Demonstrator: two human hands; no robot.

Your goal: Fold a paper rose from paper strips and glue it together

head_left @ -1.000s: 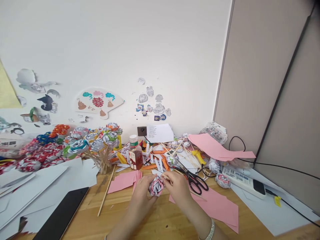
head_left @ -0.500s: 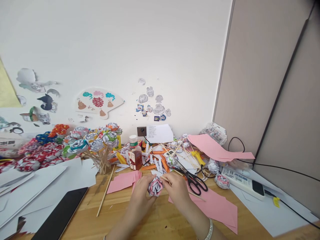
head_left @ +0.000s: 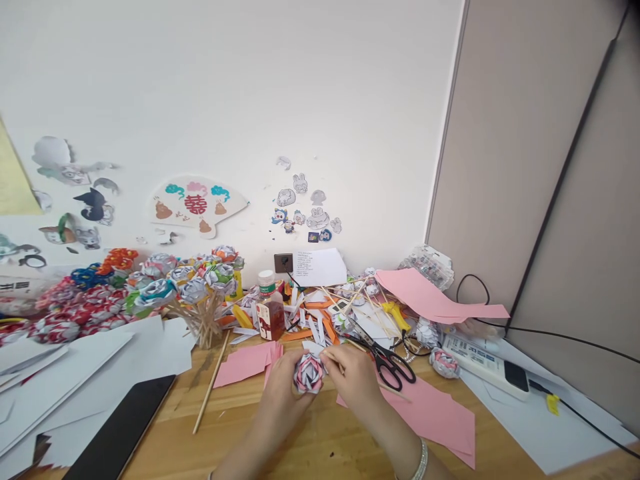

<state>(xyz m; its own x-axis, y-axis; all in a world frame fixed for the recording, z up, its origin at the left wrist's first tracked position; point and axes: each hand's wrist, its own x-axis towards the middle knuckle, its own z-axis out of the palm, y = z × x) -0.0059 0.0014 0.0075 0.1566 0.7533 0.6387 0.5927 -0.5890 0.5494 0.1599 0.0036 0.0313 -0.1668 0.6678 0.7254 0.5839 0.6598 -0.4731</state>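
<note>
A pink-and-white paper rose [head_left: 309,375] is gripped in my left hand [head_left: 281,387], with the fingers and thumb curled around its left side. At the flower's right edge, my right hand [head_left: 353,377] pinches a thin wooden stick [head_left: 395,392], whose far end shows past the hand over pink paper. A white paper piece [head_left: 313,347] sticks out behind the rose. Black-handled scissors [head_left: 393,365] lie just right of my right hand. Beyond my left hand are pink paper pieces [head_left: 245,363].
A bundle of paper roses on sticks [head_left: 200,313] stands at the left, near a bottle [head_left: 270,313]. A black tablet-like slab [head_left: 123,427] lies front left. Paper scraps [head_left: 320,323] crowd the back. Pink sheets [head_left: 440,413] and a power strip [head_left: 485,367] are at the right.
The rose has turned slightly in my left hand and shifted a little left. My right hand stays at its edge with fingers pinched.
</note>
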